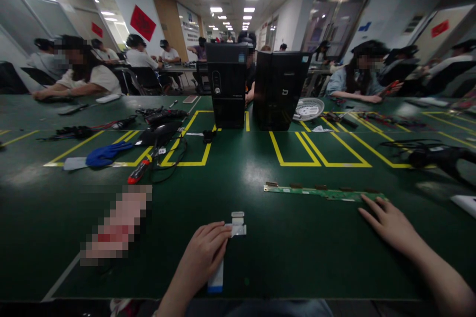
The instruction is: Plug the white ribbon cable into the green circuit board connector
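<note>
A white flat ribbon cable (216, 278) with a blue end lies on the green table in front of me. Its far end bends and carries a small connector (238, 215). My left hand (206, 245) is closed over the middle of this cable, fingers together, hiding part of it. To the right, a long narrow green circuit board (305, 191) with several connectors along its upper edge lies flat. My right hand (388, 220) is open with fingers spread, its fingertips touching the board's right end.
Two black computer cases (228, 86) stand at the table's middle. On the left are a red-black screwdriver (138, 172), a blue glove (107, 153), cables and a blurred pinkish item (119, 225). A black cabled device (427, 153) lies right. Other people sit beyond.
</note>
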